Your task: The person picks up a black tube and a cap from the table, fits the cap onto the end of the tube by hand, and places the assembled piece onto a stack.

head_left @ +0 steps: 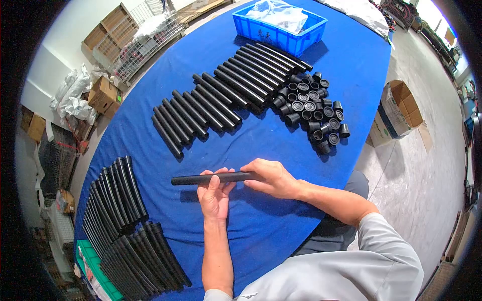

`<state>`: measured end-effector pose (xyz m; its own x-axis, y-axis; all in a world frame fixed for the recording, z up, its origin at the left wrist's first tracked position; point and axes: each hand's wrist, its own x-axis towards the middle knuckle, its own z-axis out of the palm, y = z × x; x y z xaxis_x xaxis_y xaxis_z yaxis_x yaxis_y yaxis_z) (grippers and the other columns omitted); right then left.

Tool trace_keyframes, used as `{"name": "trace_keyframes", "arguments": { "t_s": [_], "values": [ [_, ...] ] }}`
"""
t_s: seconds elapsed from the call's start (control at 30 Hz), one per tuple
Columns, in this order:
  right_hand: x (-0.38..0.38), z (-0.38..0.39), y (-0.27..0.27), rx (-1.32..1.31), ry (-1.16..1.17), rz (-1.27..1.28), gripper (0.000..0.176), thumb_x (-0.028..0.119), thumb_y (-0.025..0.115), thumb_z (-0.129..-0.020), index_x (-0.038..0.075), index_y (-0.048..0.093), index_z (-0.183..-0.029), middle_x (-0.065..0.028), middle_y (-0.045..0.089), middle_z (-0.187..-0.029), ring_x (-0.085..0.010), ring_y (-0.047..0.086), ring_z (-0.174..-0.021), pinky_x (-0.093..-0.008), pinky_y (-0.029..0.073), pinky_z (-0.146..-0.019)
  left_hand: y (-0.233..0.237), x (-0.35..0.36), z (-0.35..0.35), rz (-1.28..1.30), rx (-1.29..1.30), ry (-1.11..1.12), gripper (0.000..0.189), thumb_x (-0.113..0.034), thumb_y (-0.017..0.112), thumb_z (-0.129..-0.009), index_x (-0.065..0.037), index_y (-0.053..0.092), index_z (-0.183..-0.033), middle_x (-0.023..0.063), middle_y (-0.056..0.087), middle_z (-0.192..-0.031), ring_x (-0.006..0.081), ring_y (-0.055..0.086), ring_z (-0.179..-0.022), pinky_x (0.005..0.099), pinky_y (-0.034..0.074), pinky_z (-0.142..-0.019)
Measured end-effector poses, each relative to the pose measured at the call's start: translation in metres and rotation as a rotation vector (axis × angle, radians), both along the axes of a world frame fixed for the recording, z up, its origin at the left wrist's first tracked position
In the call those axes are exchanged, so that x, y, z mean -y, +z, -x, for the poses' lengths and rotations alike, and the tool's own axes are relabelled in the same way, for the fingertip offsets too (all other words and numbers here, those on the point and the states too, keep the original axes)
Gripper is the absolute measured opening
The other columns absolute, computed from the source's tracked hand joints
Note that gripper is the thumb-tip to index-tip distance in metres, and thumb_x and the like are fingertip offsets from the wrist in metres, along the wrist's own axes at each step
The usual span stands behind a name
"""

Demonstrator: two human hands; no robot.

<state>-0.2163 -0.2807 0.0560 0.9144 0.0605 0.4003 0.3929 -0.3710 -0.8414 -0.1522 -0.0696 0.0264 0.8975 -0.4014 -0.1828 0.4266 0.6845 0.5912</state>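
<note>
A black tube lies level across my two hands above the blue cloth. My left hand supports it from below, with the thumb and fingers around its middle. At its right end, my right hand is closed over the tube, so that end is hidden. Beyond my hands is a row of loose black tubes. To their right sits a heap of black rubber end caps, some upright and some on their sides. On the left, more black tubes with wider ends lie in two stacked groups.
A blue plastic crate holding clear plastic bags stands at the far end of the table. Beside the left tubes is a green crate. An open cardboard box stands on the floor at right. Wire cages and cartons line the left wall.
</note>
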Motion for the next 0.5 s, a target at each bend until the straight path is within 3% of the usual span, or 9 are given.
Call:
{"name": "trace_keyframes", "arguments": {
  "t_s": [0.03,0.13,0.23,0.33,0.37,0.47,0.5],
  "values": [
    [0.0,0.001,0.002,-0.035,0.006,-0.002,0.035,0.016,0.075,-0.087,0.0,0.065,-0.116,-0.0172,0.066,-0.093,-0.0335,0.068,-0.087,-0.0389,0.054,-0.076,-0.001,-0.001,0.0,-0.002,0.009,-0.003,0.023,-0.004,0.067,-0.095,-0.011,0.059,-0.115,0.0232,0.069,-0.116,0.0417,0.067,-0.112,0.053,0.062,-0.089],
    [0.003,-0.001,0.018,-0.488,0.101,-0.265,0.036,0.015,0.074,-0.088,0.0,0.063,-0.118,-0.0171,0.066,-0.097,-0.0335,0.068,-0.092,-0.0381,0.055,-0.077,-0.001,0.0,0.0,0.005,0.029,0.007,0.022,-0.004,0.067,-0.095,-0.012,0.059,-0.114,0.0235,0.068,-0.117,0.0417,0.067,-0.112,0.0524,0.063,-0.087],
    [0.004,-0.002,0.008,-0.379,0.055,-0.184,0.035,0.016,0.074,-0.088,0.0,0.064,-0.118,-0.0171,0.067,-0.097,-0.0332,0.069,-0.092,-0.0379,0.055,-0.078,0.005,0.005,0.002,-0.005,0.025,0.023,0.023,-0.004,0.066,-0.095,-0.011,0.059,-0.115,0.0238,0.068,-0.117,0.0417,0.066,-0.113,0.0517,0.063,-0.088],
    [-0.003,-0.004,-0.001,0.169,-0.019,0.06,0.033,0.015,0.074,-0.088,0.0,0.065,-0.116,-0.0167,0.068,-0.093,-0.0327,0.07,-0.088,-0.0378,0.056,-0.076,0.003,0.001,-0.001,0.026,-0.019,-0.045,0.024,-0.002,0.066,-0.095,-0.011,0.059,-0.116,0.0243,0.068,-0.119,0.0419,0.066,-0.114,0.0518,0.061,-0.091],
    [-0.004,-0.003,-0.001,0.188,-0.027,0.11,0.03,0.013,0.074,-0.088,-0.001,0.066,-0.114,-0.0168,0.069,-0.093,-0.0335,0.07,-0.087,-0.0382,0.056,-0.077,0.002,0.0,-0.001,0.023,-0.012,-0.041,0.024,-0.002,0.066,-0.095,-0.011,0.059,-0.116,0.0245,0.068,-0.119,0.042,0.066,-0.114,0.0517,0.061,-0.092],
    [0.004,0.0,0.01,-0.179,0.062,0.0,0.03,0.011,0.073,-0.088,-0.002,0.065,-0.114,-0.0171,0.069,-0.097,-0.0339,0.069,-0.09,-0.0391,0.055,-0.078,0.002,-0.001,-0.001,0.02,0.018,-0.04,0.023,-0.003,0.066,-0.095,-0.01,0.059,-0.115,0.025,0.067,-0.12,0.0421,0.066,-0.114,0.0517,0.061,-0.093],
    [0.005,-0.001,0.013,-0.354,0.09,-0.159,0.031,0.012,0.074,-0.088,-0.001,0.065,-0.115,-0.0165,0.069,-0.097,-0.0319,0.069,-0.089,-0.0386,0.055,-0.077,0.003,0.0,-0.001,0.023,0.033,-0.047,0.023,-0.003,0.066,-0.095,-0.01,0.059,-0.115,0.0251,0.067,-0.119,0.042,0.066,-0.114,0.0517,0.061,-0.093]
  ]
}}
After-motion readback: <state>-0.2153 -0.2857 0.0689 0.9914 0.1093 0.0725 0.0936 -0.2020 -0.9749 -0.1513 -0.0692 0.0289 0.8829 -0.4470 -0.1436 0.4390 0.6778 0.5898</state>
